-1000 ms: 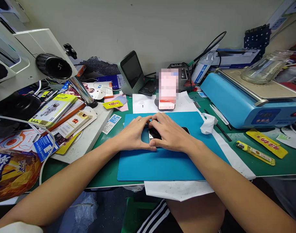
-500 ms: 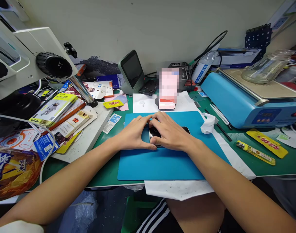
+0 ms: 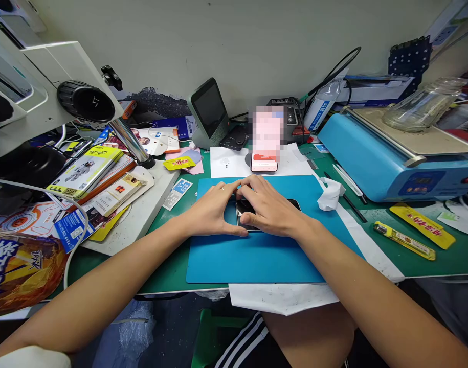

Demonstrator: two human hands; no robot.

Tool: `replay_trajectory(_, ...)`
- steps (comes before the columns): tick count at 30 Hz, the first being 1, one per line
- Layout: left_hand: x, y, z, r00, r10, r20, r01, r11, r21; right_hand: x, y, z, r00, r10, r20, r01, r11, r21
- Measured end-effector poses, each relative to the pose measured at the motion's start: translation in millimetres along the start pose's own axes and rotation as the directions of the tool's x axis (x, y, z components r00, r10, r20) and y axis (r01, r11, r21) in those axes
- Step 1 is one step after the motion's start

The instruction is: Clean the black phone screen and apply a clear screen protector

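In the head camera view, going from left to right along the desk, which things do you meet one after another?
Snack bag → microscope knob → left hand → black phone under right hand → crumpled tissue → blue machine → glass jar.

Microscope (image 3: pixel 45 97) at ten o'clock; blue laminator (image 3: pixel 391 158) with glass jar (image 3: pixel 420 105) at two; yellow lighter (image 3: pixel 404 241) at three; snack bag (image 3: pixel 19 271) at eight.

Both forearms are stretched forward and drawn together — the left hand (image 3: pixel 213 212) is curved with thumb and fingers spread, the right hand (image 3: pixel 270 209) is laid flat, palm down, fingertips meeting.
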State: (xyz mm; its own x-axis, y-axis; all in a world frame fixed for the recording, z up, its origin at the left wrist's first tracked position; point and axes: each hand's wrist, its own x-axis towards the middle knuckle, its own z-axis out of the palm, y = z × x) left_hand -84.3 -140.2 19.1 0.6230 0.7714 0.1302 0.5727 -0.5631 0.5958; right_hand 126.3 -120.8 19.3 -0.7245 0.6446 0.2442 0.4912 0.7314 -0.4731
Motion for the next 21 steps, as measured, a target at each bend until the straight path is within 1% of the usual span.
replay_trajectory(6, -1, -4, 2, 0.998, 0.042, -0.045, -0.044, 0.998, -0.046, -1, 1, 1, 0.999, -0.026, -0.027, 0.026, 1.000, 0.003)
replay_trajectory(11, -1, -7, 3, 0.997, 0.048, -0.056, -0.051, 0.997, -0.051, -2, 0, 1, 0.999, -0.038, -0.036, 0.038, 0.999, -0.006)
replay_trajectory(13, -1, -7, 3, 0.997, 0.053, -0.057, -0.056, 0.998, -0.042, -4, 0, -3, 0.995, -0.056, -0.087, 0.058, 0.998, 0.015)
replay_trajectory(15, -2, -6, 2, 0.997, 0.056, -0.055, -0.058, 0.998, -0.034, -7, 1, -10, 0.980, -0.051, -0.191, 0.062, 0.997, 0.052)
replay_trajectory(18, -3, -6, 0, 0.997, 0.061, -0.039, -0.061, 0.998, -0.018, -15, 3, -28, 0.927, 0.034, -0.374, 0.007, 0.994, 0.107)
replay_trajectory(19, -3, -6, 0, 0.997, 0.062, -0.035, -0.062, 0.998, -0.011, -19, 3, -34, 0.913, 0.070, -0.401, -0.022, 0.992, 0.123)
replay_trajectory(21, -3, -5, -1, 0.997, 0.067, -0.031, -0.067, 0.998, 0.003, -28, 4, -46, 0.913, 0.132, -0.386, -0.081, 0.986, 0.146)
